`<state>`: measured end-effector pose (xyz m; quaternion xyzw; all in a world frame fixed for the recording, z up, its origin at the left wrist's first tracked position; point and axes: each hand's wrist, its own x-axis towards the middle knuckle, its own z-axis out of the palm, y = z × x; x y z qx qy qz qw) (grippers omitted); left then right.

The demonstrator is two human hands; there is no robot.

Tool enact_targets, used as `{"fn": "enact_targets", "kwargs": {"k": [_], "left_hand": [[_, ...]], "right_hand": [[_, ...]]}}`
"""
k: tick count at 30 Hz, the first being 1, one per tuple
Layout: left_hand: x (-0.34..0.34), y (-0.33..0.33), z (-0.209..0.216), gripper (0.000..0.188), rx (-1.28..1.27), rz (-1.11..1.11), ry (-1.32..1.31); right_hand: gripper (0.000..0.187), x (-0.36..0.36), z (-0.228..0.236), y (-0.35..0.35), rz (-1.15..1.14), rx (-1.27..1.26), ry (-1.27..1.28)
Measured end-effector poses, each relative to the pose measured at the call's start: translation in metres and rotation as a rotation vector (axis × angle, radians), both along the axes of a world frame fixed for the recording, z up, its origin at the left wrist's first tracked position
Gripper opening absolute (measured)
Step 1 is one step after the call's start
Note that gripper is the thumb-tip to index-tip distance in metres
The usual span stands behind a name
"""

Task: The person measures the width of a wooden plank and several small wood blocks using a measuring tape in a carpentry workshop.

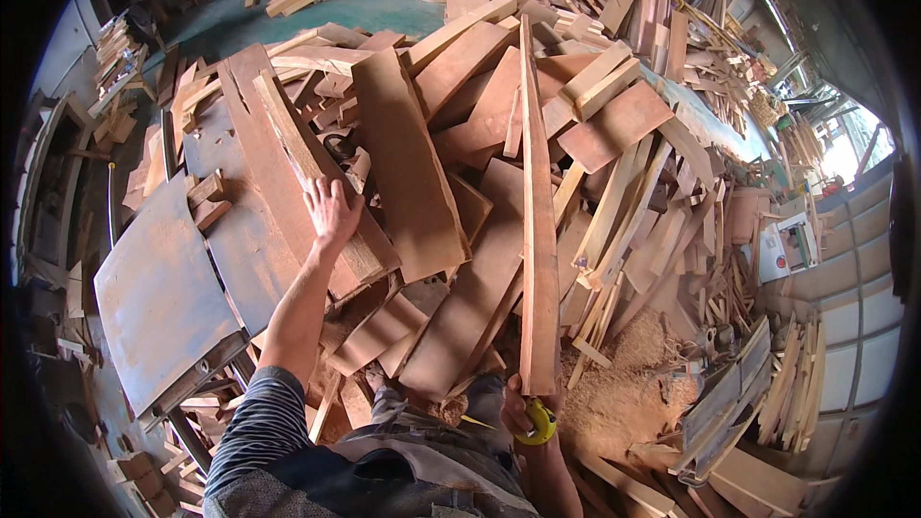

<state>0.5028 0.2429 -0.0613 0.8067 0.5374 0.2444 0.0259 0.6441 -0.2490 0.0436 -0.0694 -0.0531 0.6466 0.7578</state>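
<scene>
I have 2 bare hands in view, working over a heap of wooden boards. The long plank (539, 230) runs away from me across the heap, and I'll place everything else by it. At its near end is my right hand (515, 410), curled around a yellow tape measure (542, 421), with the fingers right up at the plank's end. I can't tell how much of the plank's weight that hand bears.

Well to the left of the long plank, my left hand (333, 213) lies on the pale edge of a thick board (363, 251), fingers a little spread. Between that hand and the long plank is a wide brown board (411, 168). Farther left, beyond the thick board, I see a grey metal desk (163, 288), with 2 small wood blocks (209, 201) on it.

Just right of the long plank's far half, a short broad board (616, 127) sits on top of the heap. Right of its near end is a mound of sawdust (614, 364), and well past that, a bunch of pale strips (791, 384). Green floor (374, 14) shows beyond the far end, to its left.
</scene>
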Motion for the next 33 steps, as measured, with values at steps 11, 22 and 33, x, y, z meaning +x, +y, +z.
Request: {"fn": "enact_targets", "kwargs": {"k": [11,22,33], "left_hand": [[0.082,-0.286,0.058,0.097,-2.197,-0.636,-1.488],[0.058,-0.295,0.092,0.075,-2.422,-0.457,-1.393],[-0.029,-0.272,0.074,0.066,-2.077,-0.324,-1.311]], "right_hand": [[0.07,-0.026,-0.013,0.009,0.137,-0.107,-0.02],[0.075,-0.024,-0.007,0.015,0.322,-0.114,-0.18],[0.04,-0.061,-0.014,0.032,0.468,-0.619,-0.648]]}}
